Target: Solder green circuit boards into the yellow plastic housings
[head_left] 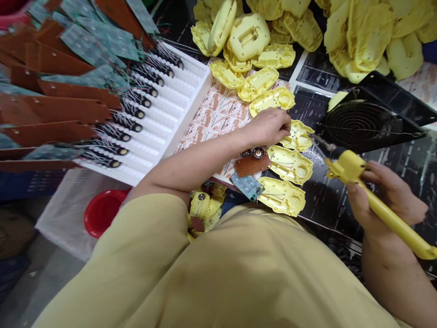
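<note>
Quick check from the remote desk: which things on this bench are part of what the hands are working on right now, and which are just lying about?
In hand:
left hand on yellow shell
right hand gripping soldering iron
speaker and board beside the shell

Lying about:
pile of yellow shells
white tray of wired boards
black fan
red bowl

Left hand (269, 127) is down on a yellow plastic shell (300, 135), fingertips pinching at its edge, while the right hand (385, 193) grips a yellow-handled soldering iron (372, 200) with its metal tip aimed at that same shell. Two more open shells (290, 165) lie in a row just below, beside a brown circuit board (251, 166) with small round speakers (258, 153). A heap of yellow shells (259, 41) fills the far counter (327, 205). Left of that, a white tray (177, 105) carries wired boards (54, 109), a black fan (362, 125) sits right, and a red bowl (102, 212) waits low.
</note>
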The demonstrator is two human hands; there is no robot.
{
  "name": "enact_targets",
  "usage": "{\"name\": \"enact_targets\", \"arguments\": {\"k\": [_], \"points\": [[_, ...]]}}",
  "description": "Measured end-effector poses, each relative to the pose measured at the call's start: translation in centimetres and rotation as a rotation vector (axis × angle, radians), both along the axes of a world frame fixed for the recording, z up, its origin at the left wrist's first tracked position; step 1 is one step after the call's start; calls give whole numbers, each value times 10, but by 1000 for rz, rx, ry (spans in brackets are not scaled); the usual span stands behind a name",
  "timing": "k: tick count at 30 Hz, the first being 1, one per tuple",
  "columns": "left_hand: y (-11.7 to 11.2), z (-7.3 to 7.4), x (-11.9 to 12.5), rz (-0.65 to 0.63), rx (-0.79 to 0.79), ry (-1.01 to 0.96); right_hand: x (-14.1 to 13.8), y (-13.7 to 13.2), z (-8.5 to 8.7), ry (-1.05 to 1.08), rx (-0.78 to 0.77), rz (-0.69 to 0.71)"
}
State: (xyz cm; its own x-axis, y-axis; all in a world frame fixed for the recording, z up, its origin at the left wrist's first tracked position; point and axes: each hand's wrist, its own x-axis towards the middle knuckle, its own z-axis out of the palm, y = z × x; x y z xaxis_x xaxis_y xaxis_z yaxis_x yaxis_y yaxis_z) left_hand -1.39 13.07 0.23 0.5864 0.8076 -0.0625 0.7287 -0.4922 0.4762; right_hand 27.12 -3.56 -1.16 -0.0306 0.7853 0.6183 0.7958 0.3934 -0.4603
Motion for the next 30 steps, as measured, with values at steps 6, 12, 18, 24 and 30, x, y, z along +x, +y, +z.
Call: {"name": "enact_targets", "arguments": {"k": [6, 12, 18, 24, 30], "points": [[1, 4, 1, -6, -13, 36, -24, 14, 3, -28, 84, 108], [1, 7, 4, 5, -34, 83, -30, 28, 10, -23, 119, 264], [3, 6, 4, -12, -29, 62, -25, 32, 16, -93, 208, 283], [5, 1, 2, -30, 8, 18, -14, 22, 10, -68, 167, 159], [3, 3, 3, -27, 3, 35, -11, 6, 3, -8, -118, -17]]}}
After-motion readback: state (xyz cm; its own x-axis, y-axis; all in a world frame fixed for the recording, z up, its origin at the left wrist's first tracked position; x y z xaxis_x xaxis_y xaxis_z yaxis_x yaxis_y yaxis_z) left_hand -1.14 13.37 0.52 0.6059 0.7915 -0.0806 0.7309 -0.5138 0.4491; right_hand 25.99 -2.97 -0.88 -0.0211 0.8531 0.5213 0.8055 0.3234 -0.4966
